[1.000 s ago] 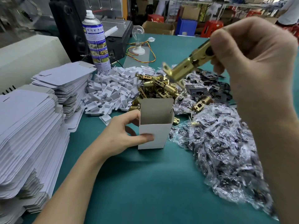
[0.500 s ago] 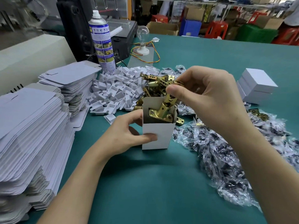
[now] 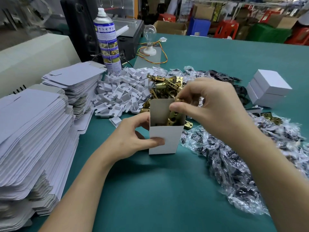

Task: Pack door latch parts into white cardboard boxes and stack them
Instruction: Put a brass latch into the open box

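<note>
An open-topped white cardboard box stands upright on the green worktop at the centre of the frame, its rear flap raised. A brass door latch sits tilted in the box mouth, with its lower part inside and its upper end above the rim. The right hand comes in from the right of the frame. Its thumb and curled fingers pinch the latch's upper end. The left hand grips the box from the left, thumb pressed flat across the front panel and the other fingers wrapped round the far side.

Directly behind the box lies a heap of loose brass latches. Beside it to the left is a mound of small white plastic inserts. A broad drift of clear packets of dark screws spreads across the right of the frame, touching the box's right side. Dark metal plates lie behind the right hand.

Two closed white boxes are stacked at the right edge. Tall stacks of flat box blanks fill the left edge, with a lower stack behind them. A spray can and a clear light bulb on a wired base stand at the upper centre.
</note>
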The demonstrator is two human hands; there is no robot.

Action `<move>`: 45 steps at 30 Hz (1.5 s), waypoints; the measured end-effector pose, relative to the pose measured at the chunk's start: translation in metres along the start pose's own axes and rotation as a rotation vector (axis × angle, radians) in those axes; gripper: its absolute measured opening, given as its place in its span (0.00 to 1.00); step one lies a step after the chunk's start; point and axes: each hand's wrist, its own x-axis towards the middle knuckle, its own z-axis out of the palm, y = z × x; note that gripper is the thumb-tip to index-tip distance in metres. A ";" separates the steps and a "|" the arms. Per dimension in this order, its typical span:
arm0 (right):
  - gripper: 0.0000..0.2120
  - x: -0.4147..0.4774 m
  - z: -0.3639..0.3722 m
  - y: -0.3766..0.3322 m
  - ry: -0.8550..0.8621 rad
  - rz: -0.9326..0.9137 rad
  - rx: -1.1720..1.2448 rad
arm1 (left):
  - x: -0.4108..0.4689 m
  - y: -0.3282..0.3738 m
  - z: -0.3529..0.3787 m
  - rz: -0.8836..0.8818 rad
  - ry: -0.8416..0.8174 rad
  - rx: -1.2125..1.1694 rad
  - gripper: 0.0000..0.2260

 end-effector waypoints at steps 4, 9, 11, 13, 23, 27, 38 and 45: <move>0.16 -0.001 0.007 0.001 -0.109 -0.079 -0.242 | 0.000 0.002 -0.001 0.007 -0.005 0.019 0.18; 0.21 -0.003 0.008 0.000 -0.161 -0.073 -0.350 | 0.000 0.005 0.000 0.004 -0.003 0.016 0.17; 0.19 -0.003 0.010 0.002 -0.225 -0.043 -0.332 | -0.001 0.006 0.000 0.012 0.004 0.017 0.16; 0.18 -0.006 0.015 0.006 -0.271 -0.024 -0.303 | -0.001 0.007 0.001 0.013 0.010 0.025 0.16; 0.35 -0.044 0.050 0.031 -0.027 0.112 0.402 | -0.001 0.007 -0.001 -0.007 -0.019 0.015 0.18; 0.27 -0.046 0.067 0.037 -0.123 0.137 0.431 | -0.005 0.004 -0.012 -0.061 -0.127 -0.100 0.18; 0.30 -0.058 0.075 0.047 -0.155 0.144 0.453 | 0.002 -0.031 -0.029 -0.149 0.610 0.890 0.12; 0.44 -0.063 0.070 0.048 -0.059 0.165 0.526 | 0.000 -0.026 -0.030 -0.179 0.630 0.957 0.07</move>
